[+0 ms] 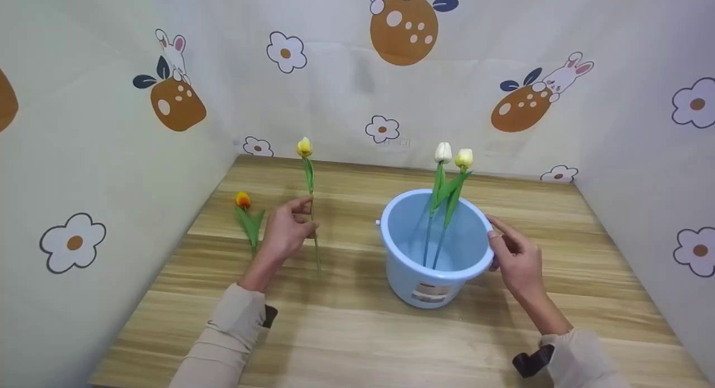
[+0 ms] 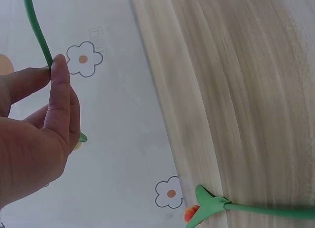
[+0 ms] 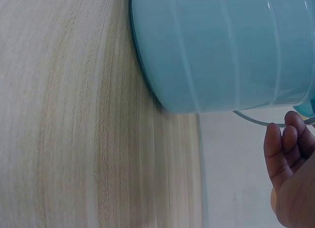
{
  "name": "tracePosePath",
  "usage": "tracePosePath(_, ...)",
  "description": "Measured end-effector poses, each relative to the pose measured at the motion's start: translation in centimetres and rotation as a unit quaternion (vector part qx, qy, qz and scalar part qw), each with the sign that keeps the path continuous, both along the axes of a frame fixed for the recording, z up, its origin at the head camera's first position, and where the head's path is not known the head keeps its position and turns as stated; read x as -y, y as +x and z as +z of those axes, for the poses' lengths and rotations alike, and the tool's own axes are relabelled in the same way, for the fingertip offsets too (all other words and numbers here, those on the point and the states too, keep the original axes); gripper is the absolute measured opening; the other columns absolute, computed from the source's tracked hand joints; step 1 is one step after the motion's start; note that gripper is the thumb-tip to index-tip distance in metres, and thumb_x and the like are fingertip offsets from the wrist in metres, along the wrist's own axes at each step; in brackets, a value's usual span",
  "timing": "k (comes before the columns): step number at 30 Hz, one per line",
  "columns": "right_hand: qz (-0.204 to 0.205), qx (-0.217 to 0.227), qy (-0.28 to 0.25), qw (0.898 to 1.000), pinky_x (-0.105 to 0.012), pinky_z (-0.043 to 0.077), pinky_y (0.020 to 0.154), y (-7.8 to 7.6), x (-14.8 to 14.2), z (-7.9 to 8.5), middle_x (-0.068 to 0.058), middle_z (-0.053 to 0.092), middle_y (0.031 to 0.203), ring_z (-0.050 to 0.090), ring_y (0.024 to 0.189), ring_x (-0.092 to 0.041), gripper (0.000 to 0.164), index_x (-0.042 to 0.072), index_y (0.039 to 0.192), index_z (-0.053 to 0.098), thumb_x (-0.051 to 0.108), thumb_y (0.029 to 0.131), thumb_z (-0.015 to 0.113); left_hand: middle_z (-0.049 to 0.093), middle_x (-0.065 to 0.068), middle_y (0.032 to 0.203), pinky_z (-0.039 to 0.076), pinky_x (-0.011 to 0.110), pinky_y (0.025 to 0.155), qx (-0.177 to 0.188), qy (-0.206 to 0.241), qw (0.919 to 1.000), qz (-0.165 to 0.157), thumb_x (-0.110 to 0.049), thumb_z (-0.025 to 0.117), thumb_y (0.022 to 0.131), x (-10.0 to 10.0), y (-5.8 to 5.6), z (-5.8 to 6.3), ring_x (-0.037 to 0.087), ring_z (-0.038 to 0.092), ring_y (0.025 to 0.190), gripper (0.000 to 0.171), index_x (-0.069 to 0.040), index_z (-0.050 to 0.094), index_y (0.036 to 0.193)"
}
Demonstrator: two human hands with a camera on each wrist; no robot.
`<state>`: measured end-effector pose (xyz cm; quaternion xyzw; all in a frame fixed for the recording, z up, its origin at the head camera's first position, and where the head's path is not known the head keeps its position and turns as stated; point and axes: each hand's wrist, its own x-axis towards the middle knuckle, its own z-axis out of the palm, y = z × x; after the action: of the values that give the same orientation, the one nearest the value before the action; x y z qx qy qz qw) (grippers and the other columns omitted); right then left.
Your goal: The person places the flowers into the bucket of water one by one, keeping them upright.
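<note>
Between thumb and fingers, my left hand (image 1: 289, 229) pinches the green stem (image 2: 37, 28) of a yellow tulip (image 1: 304, 147), which stands nearly upright above the table with its bloom at the top. To its left, an orange tulip (image 1: 251, 227) lies on the table, its lower stem hidden by my arm in the head view. My right hand (image 1: 519, 259) grips the right rim of a light blue bucket (image 1: 399, 276), thumb at the edge and fingers outside. Inside the bucket lean a white tulip (image 1: 443, 153) and a pale yellow tulip (image 1: 463, 158), blooms above the rim.
A wood-grain table (image 1: 346, 332) carries everything. Pale fabric walls (image 1: 329, 92) printed with flowers and rabbits enclose its back and both sides. The bucket's thin handle (image 3: 256, 120) hangs by my right fingers in the right wrist view. A label (image 1: 430, 292) marks the bucket's front.
</note>
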<state>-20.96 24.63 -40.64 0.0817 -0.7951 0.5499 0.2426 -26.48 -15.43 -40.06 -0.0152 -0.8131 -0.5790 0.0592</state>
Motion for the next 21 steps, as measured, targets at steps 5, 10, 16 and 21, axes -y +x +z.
tracePosePath(5, -0.003, 0.005, 0.003, 1.000, -0.025, 0.049, 0.041, -0.01, -0.01, -0.02, -0.004, 0.059, 0.060, 0.055, 0.046, -0.017, 0.029, 0.003, 0.120, 0.065, 0.009, 0.093, 0.059, 0.058, 0.019, 0.113, 0.058, 0.029, 0.067, 0.001, 0.017, 0.9998, -0.002, 0.006, 0.068, 0.079, -0.12, 0.06, 0.11, 0.026, 0.064, 0.091, 0.055, -0.004, 0.055, 0.132)
tracePosePath(10, -0.008, 0.010, 0.012, 1.000, -0.025, 0.050, 0.042, 0.11, 0.01, 0.12, -0.004, 0.058, 0.061, 0.056, 0.048, -0.019, 0.029, 0.006, 0.121, 0.066, 0.010, 0.093, 0.058, 0.057, 0.018, 0.113, 0.058, 0.029, 0.067, 0.009, 0.038, 0.9992, -0.004, 0.007, 0.068, 0.079, -0.32, 0.09, 0.43, 0.025, 0.064, 0.089, 0.056, -0.004, 0.055, 0.132)
tracePosePath(16, -0.008, 0.018, 0.015, 1.000, -0.026, 0.050, 0.043, 0.12, 0.00, 0.15, -0.004, 0.059, 0.061, 0.056, 0.049, -0.024, 0.029, 0.006, 0.121, 0.066, 0.011, 0.093, 0.058, 0.057, 0.019, 0.114, 0.059, 0.031, 0.069, 0.011, 0.047, 0.9988, -0.008, 0.007, 0.068, 0.079, -0.55, 0.21, 0.73, 0.026, 0.064, 0.091, 0.055, -0.005, 0.056, 0.131)
tracePosePath(21, -0.008, 0.021, 0.015, 1.000, -0.027, 0.050, 0.043, 0.11, -0.05, 0.14, -0.005, 0.059, 0.061, 0.056, 0.049, -0.024, 0.029, 0.007, 0.122, 0.065, 0.011, 0.094, 0.058, 0.057, 0.018, 0.114, 0.058, 0.031, 0.070, 0.007, 0.042, 0.9990, -0.013, 0.006, 0.068, 0.080, -0.75, 0.33, 0.90, 0.030, 0.064, 0.097, 0.049, -0.004, 0.059, 0.127)
